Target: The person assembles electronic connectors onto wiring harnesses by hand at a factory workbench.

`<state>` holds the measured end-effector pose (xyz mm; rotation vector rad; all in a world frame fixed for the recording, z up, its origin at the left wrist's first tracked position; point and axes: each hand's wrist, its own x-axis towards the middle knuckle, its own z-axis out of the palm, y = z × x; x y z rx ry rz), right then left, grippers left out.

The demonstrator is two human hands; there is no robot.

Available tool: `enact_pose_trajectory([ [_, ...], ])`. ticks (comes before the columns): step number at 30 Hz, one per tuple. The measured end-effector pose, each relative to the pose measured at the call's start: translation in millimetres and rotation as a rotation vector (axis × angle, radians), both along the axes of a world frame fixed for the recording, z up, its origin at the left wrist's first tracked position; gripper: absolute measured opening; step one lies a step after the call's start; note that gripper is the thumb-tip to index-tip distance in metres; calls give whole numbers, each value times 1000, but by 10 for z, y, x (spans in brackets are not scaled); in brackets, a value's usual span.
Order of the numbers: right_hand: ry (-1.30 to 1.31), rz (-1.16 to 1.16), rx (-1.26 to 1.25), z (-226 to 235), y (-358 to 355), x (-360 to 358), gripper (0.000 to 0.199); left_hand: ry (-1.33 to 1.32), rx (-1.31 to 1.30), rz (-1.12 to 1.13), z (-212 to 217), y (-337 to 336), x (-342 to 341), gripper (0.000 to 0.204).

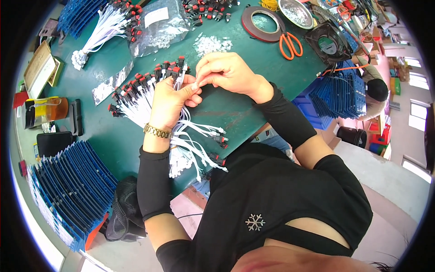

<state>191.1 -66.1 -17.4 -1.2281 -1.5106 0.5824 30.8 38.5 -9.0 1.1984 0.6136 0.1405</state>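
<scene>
My left hand (172, 97) lies across a fanned bundle of white cables (140, 102) that have black-and-red switch-like ends. Thumb and fingers of this hand are pinched. My right hand (231, 75) meets it from the right, its thumb and forefinger also pinched. Whatever sits between the fingertips is too small and too covered to name. Below my left wrist, the cables' loose ends and white plugs (179, 163) hang by the table's near edge. Just beyond my right hand lies a pile of small clear-white plastic pieces (212, 45).
On the green table (217, 109) are orange-handled scissors (290, 45), a tape roll (260, 23), a black fan (327, 44), a clear plastic bag (161, 27) and another white cable bundle (102, 31). Racks of blue boards (74, 186) stand at left. A blue crate (312, 106) holds more at right.
</scene>
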Motion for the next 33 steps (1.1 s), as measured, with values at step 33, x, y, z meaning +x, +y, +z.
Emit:
enact_pose_trajectory([
  [33,427,-70,-324,28,-17,-44,12,-84,-109,-6,-71,23,-27,27],
])
